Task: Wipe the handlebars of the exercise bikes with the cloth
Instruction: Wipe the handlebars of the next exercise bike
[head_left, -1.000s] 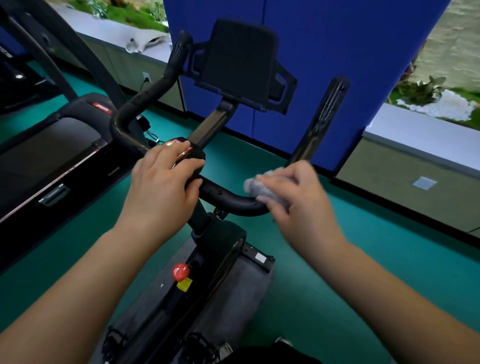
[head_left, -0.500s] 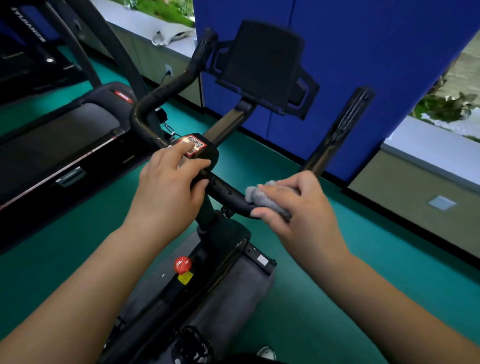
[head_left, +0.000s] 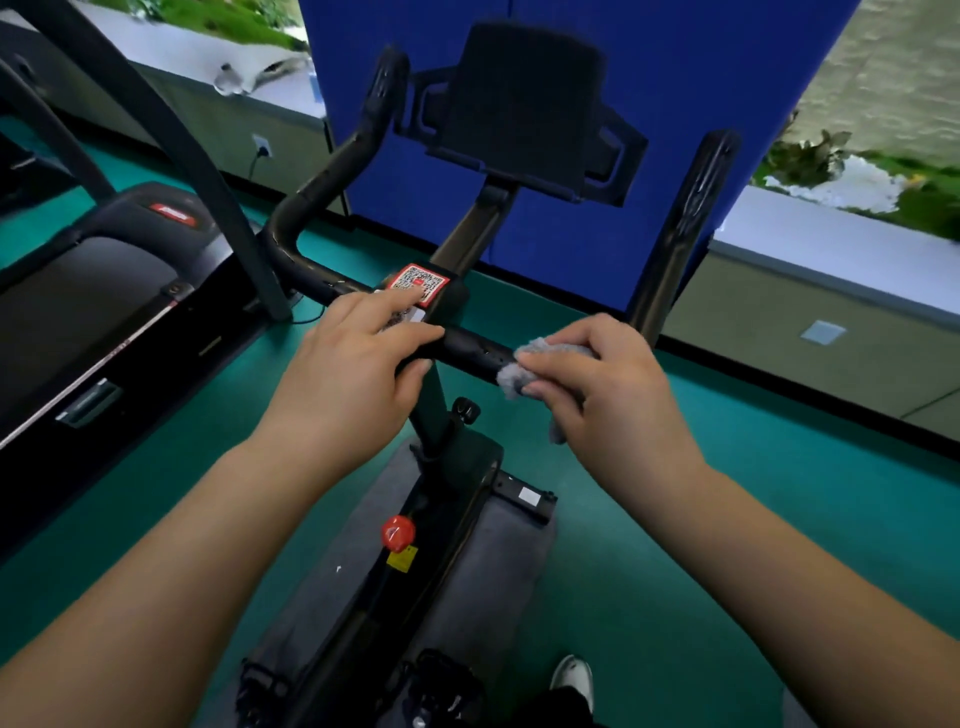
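The black handlebar (head_left: 475, 352) of an exercise bike crosses the middle of the view, with upright grips at the left (head_left: 382, 104) and right (head_left: 691, 218). My right hand (head_left: 608, 395) holds a grey cloth (head_left: 519, 369) wrapped against the bar just right of the stem. My left hand (head_left: 348, 369) grips the bar at its centre, with the thumb under it and the fingers over a red QR sticker (head_left: 418, 280).
A black tablet holder (head_left: 524, 104) stands above the bar in front of a blue panel (head_left: 649, 67). A treadmill (head_left: 104, 291) sits close on the left. Below are the bike frame with a red knob (head_left: 398, 532) and a grey mat on green floor (head_left: 779, 519).
The view has shifted so the bike sits more centred and square. My right hand with the cloth stays on the bar right of the stem; my left hand keeps its hold at the centre.
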